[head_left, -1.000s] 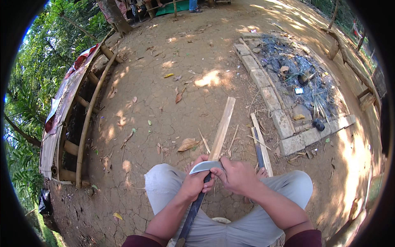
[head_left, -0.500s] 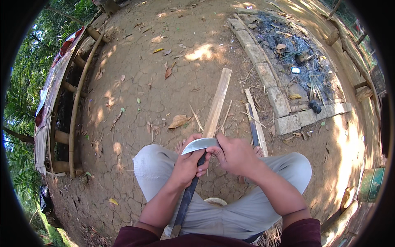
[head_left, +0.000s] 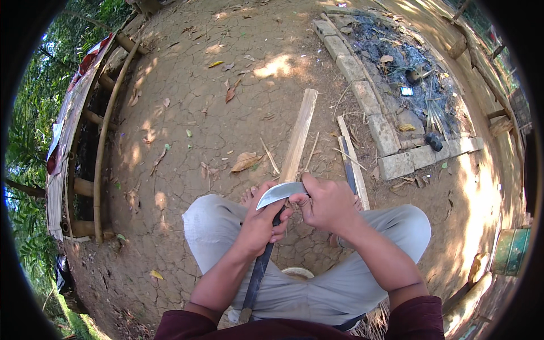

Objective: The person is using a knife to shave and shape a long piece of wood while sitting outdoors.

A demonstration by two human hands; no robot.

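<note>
Both hands meet over my lap around a curved metal knife blade (head_left: 279, 192). A long pale strip of wood (head_left: 299, 139) points away from me, its near end passing beneath the blade. My left hand (head_left: 262, 226) is closed, fingers wrapped round the strip's near part and a long dark stick (head_left: 260, 275). That stick slants down across my lap; whether it joins the blade or the strip is hidden. Pinched between thumb and fingers, the blade's right end is in my right hand (head_left: 328, 204). The blade tip rests over my left thumb area.
Cracked bare earth (head_left: 198, 113) holds dry leaves and thin splinters. More strips (head_left: 352, 158) lie by my right foot. A brick-edged fire pit (head_left: 396, 164) with ash is at the far right, a raised bamboo platform (head_left: 102, 136) on the left, a green metal container (head_left: 511, 252) at right.
The blade has slid slightly to the right across the strip, together with my right hand. My left hand keeps its grip. The whole view has shifted a little.
</note>
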